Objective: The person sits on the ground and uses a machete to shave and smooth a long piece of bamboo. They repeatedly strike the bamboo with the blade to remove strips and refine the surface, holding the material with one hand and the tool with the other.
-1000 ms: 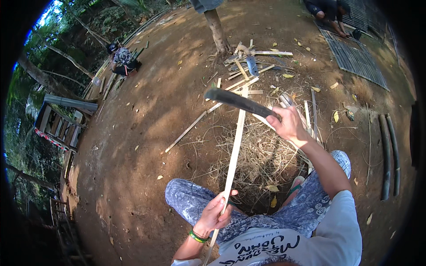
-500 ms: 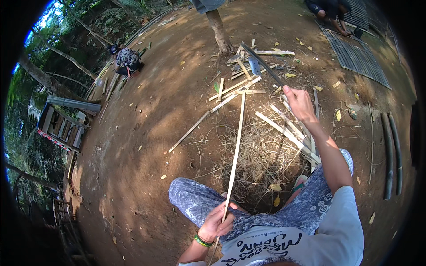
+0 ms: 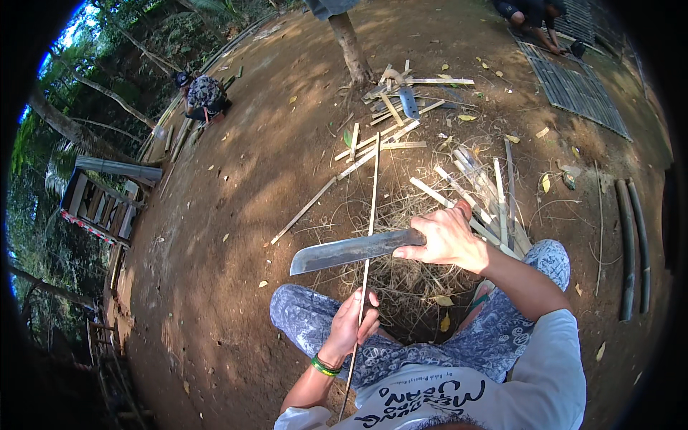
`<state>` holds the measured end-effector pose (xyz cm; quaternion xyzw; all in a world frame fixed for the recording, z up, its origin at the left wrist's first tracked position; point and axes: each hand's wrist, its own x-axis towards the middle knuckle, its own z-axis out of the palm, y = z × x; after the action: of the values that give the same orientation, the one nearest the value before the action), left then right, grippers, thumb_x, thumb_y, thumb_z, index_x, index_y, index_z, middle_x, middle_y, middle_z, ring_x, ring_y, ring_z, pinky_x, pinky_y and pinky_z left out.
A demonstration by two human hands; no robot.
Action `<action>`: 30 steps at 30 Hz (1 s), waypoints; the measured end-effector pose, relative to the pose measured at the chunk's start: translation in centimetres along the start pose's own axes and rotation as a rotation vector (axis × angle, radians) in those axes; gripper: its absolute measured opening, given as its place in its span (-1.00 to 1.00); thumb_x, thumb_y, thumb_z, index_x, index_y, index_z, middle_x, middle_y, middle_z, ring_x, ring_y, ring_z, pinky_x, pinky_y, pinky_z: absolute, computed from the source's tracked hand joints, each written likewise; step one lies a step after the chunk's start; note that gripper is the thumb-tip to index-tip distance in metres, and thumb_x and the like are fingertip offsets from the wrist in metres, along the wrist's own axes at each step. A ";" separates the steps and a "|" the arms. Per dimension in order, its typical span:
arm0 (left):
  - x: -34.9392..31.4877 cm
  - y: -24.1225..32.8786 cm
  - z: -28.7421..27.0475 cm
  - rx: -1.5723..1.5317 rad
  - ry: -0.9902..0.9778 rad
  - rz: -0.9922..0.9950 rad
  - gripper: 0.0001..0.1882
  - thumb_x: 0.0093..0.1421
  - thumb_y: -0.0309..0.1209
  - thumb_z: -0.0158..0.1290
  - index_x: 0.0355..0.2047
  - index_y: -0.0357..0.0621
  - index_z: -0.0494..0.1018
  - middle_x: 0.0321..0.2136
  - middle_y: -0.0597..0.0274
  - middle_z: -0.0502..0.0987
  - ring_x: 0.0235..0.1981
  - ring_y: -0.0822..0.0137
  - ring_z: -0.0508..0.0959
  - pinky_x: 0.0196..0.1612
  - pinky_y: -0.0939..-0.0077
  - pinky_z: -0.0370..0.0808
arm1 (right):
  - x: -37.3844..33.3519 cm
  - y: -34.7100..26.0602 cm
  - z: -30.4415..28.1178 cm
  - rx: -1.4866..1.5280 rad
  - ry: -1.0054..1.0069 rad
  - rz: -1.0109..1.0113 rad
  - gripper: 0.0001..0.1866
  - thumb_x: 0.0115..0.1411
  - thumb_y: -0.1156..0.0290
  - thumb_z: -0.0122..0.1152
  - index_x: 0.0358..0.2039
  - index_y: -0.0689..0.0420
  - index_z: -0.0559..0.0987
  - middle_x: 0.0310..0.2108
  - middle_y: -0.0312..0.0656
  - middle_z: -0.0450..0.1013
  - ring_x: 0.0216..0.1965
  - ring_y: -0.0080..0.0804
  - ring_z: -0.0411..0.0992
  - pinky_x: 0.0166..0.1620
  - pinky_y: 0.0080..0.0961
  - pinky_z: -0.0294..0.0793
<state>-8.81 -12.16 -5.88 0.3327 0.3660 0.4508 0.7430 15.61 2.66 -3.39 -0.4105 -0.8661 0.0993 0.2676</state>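
Head view, your right hand (image 3: 446,238) clenched on a machete (image 3: 355,251) with its blade pointing left, crossing the thin bamboo strip (image 3: 369,236), your left hand (image 3: 351,326) gripping that strip above your lap, shavings pile (image 3: 405,276) beneath.

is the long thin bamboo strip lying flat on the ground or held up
Held up: the left hand grips the long thin bamboo strip near its lower end.

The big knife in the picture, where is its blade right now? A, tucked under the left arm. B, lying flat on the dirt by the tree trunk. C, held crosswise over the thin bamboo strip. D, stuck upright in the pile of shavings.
C: the right hand grips the big knife by its handle, blade pointing to the person's left across the thin bamboo strip, which the left hand holds lower down.
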 end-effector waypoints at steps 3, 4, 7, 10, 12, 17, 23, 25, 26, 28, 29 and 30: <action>-1.4 -0.3 0.5 0.008 -0.021 -0.043 -0.59 0.52 -0.10 -0.42 -0.17 -0.13 0.30 -0.83 0.46 0.12 -0.87 0.56 0.06 -0.73 0.67 0.08 | 1.1 2.2 -0.9 0.000 0.005 0.155 -0.20 0.07 -0.47 0.08 -0.53 0.17 0.64 -0.79 -0.05 0.40 -0.68 -0.08 0.48 -0.49 -0.06 0.43; -2.0 -0.6 0.5 0.017 -0.024 -0.062 -0.59 0.52 -0.10 -0.42 -0.17 -0.13 0.30 -0.83 0.46 0.13 -0.87 0.56 0.06 -0.72 0.67 0.08 | 1.6 3.5 -1.2 0.107 0.127 0.177 -0.22 0.11 -0.44 0.07 -0.53 0.17 0.64 -0.80 -0.05 0.39 -0.69 -0.09 0.48 -0.50 -0.11 0.46; -2.2 -0.7 0.4 0.049 -0.033 -0.035 -0.60 0.52 -0.13 -0.43 -0.17 -0.14 0.30 -0.82 0.44 0.15 -0.86 0.55 0.06 -0.71 0.67 0.08 | 2.0 4.4 -1.7 0.062 0.165 0.241 -0.25 0.15 -0.38 0.08 -0.57 0.18 0.62 -0.78 -0.04 0.41 -0.68 -0.09 0.48 -0.52 -0.15 0.47; -1.5 -0.7 0.0 0.054 -0.039 0.017 -0.60 0.52 -0.14 -0.44 -0.18 -0.15 0.29 -0.83 0.44 0.16 -0.86 0.55 0.06 -0.71 0.67 0.09 | 0.9 1.5 -0.2 0.066 0.129 -0.105 -0.28 0.07 -0.38 0.18 -0.59 0.17 0.60 -0.78 -0.04 0.41 -0.70 -0.06 0.46 -0.53 -0.10 0.43; -2.2 -0.7 0.2 0.068 -0.006 -0.002 -0.60 0.53 -0.14 -0.44 -0.18 -0.15 0.30 -0.83 0.44 0.15 -0.87 0.55 0.06 -0.72 0.67 0.08 | 0.9 2.8 0.1 -0.041 0.079 -0.068 -0.28 0.06 -0.41 0.17 -0.59 0.12 0.61 -0.83 -0.12 0.35 -0.74 -0.11 0.41 -0.56 -0.14 0.39; -5.0 -1.6 0.3 0.028 -0.055 -0.154 -0.57 0.51 -0.07 -0.37 -0.16 -0.17 0.32 -0.85 0.46 0.13 -0.87 0.58 0.06 -0.68 0.65 0.01 | 2.8 8.0 -2.3 0.105 0.130 0.368 -0.22 0.14 -0.46 0.01 -0.44 0.11 0.68 -0.83 -0.19 0.33 -0.71 -0.21 0.41 -0.54 -0.16 0.41; -3.6 -0.4 -0.2 0.017 -0.181 -0.048 -0.56 0.51 -0.09 -0.41 -0.17 -0.19 0.32 -0.84 0.46 0.13 -0.87 0.57 0.07 -0.73 0.67 0.08 | 2.0 5.8 0.2 0.066 -0.046 0.370 -0.20 0.13 -0.48 0.00 -0.41 0.12 0.69 -0.82 -0.23 0.33 -0.72 -0.25 0.39 -0.53 -0.15 0.43; -2.8 0.9 -0.3 -0.049 -0.139 -0.017 -0.58 0.51 -0.10 -0.41 -0.18 -0.18 0.31 -0.82 0.42 0.17 -0.87 0.55 0.09 -0.75 0.67 0.12 | 2.8 7.5 -0.1 0.231 -0.095 0.608 -0.17 0.18 -0.47 -0.04 -0.39 0.16 0.69 -0.81 -0.31 0.28 -0.71 -0.41 0.33 -0.55 -0.23 0.35; -2.2 1.6 -0.2 -0.017 -0.039 0.061 -0.60 0.52 -0.13 -0.40 -0.16 -0.18 0.31 -0.80 0.38 0.21 -0.86 0.52 0.13 -0.74 0.66 0.15 | 3.2 6.7 -0.9 0.246 -0.053 0.681 -0.18 0.17 -0.44 -0.01 -0.39 0.20 0.67 -0.78 -0.33 0.30 -0.66 -0.47 0.35 -0.52 -0.33 0.34; 0.1 3.7 -0.3 0.143 0.084 0.246 -0.63 0.52 -0.16 -0.39 -0.08 -0.16 0.31 -0.77 0.33 0.25 -0.81 0.48 0.23 -0.69 0.63 0.24 | 2.7 6.5 -0.9 0.413 0.076 0.700 -0.24 0.16 -0.41 0.05 -0.50 0.17 0.60 -0.75 -0.37 0.29 -0.61 -0.51 0.37 -0.46 -0.34 0.37; 1.4 4.8 -0.9 0.167 0.145 0.284 -0.64 0.51 -0.17 -0.38 0.04 -0.14 0.28 -0.69 0.31 0.27 -0.77 0.47 0.28 -0.68 0.62 0.28 | 2.7 7.1 -0.8 0.644 -0.009 0.775 -0.40 0.18 -0.25 0.21 -0.54 0.13 0.51 -0.74 -0.40 0.29 -0.66 -0.56 0.34 -0.55 -0.39 0.36; 2.5 6.5 -0.2 0.147 0.202 0.280 -0.62 0.51 -0.18 -0.37 0.15 -0.11 0.24 -0.64 0.32 0.28 -0.72 0.46 0.32 -0.63 0.63 0.33 | 2.7 6.7 -0.9 0.708 -0.016 0.765 -0.45 0.18 -0.18 0.25 -0.53 0.12 0.50 -0.73 -0.40 0.29 -0.68 -0.58 0.31 -0.60 -0.44 0.32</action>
<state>-10.90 -7.38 -1.20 0.3868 0.4208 0.5532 0.6060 19.14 9.00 -4.21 -0.5812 -0.5695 0.4799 0.3280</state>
